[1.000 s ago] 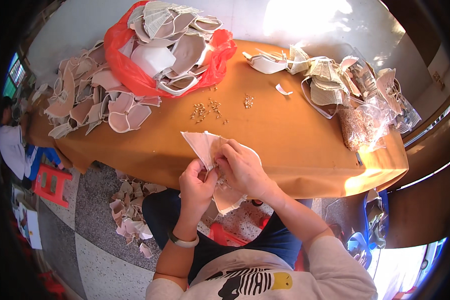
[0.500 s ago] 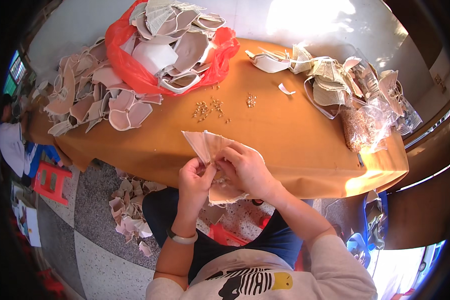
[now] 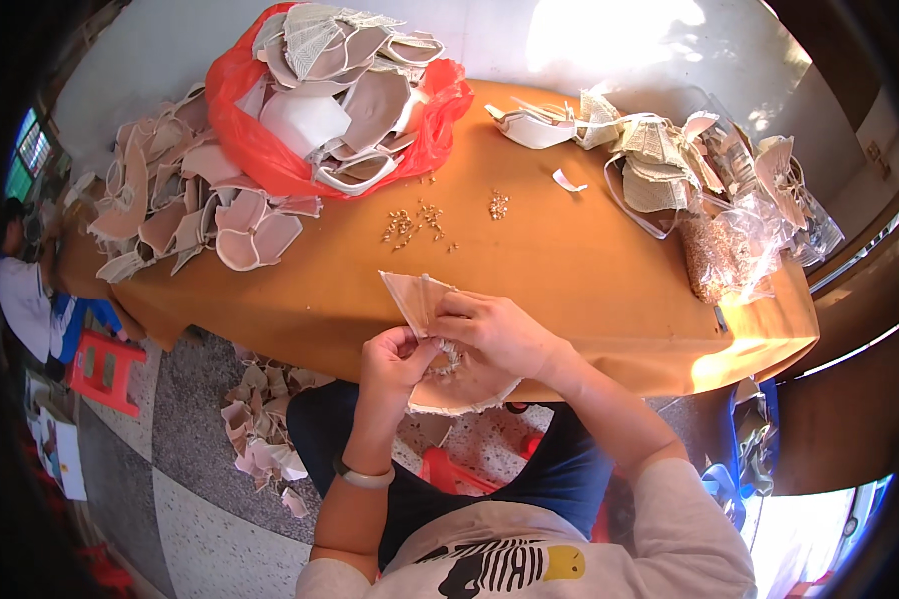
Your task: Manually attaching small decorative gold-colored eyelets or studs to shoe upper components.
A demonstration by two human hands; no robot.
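A pinkish-beige bra cup piece [image 3: 469, 384] with frayed, stitched edges is held between my hands over the near table edge. My left hand [image 3: 395, 359] pinches its middle between thumb and fingers, a bracelet [image 3: 370, 477] on that wrist. My right hand [image 3: 499, 334] is closed on the same piece from above and the right, its fingertips close to the left thumb. Any tiny part between the fingertips is hidden. Just beyond lie loose heaps of small gold-coloured pieces [image 3: 402, 230] and a smaller heap of them [image 3: 498, 205].
A red plastic bag [image 3: 232, 95] stuffed with bra cups stands at the back left, beside a pile of cups [image 3: 160, 215]. At right are lacy bra pieces [image 3: 654, 165] and a clear bag of gold bits [image 3: 714, 260]. A person [image 3: 25, 299] sits far left near a red stool [image 3: 105, 371].
The bra cup has turned and dropped slightly toward me, showing more of its lower part. My right hand has shifted a little, and both hands still pinch the piece.
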